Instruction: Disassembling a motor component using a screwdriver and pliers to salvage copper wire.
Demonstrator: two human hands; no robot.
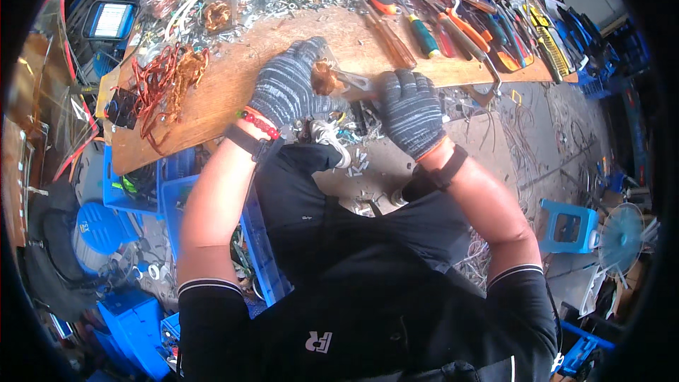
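Note:
My left hand [288, 85], in a dark grey striped knit glove, is closed around a small copper-wire coil [325, 78] above the wooden board. From the coil a shiny metal piece [353, 81] with a slot-like gap reaches toward my right hand [412, 110], gloved the same way. The right fingers are curled around its far end, which they hide. It resembles the jaws of pliers, but I cannot make out its exact kind. Both hands are close together near the board's front edge.
The wooden board [233, 74] bears a heap of red and copper wires [166, 85] at left and metal scraps at the back. Screwdrivers [422, 35] and other tools lie back right. Blue crates [134, 184] stand left, a blue stool [569, 226] and fan [622, 237] right.

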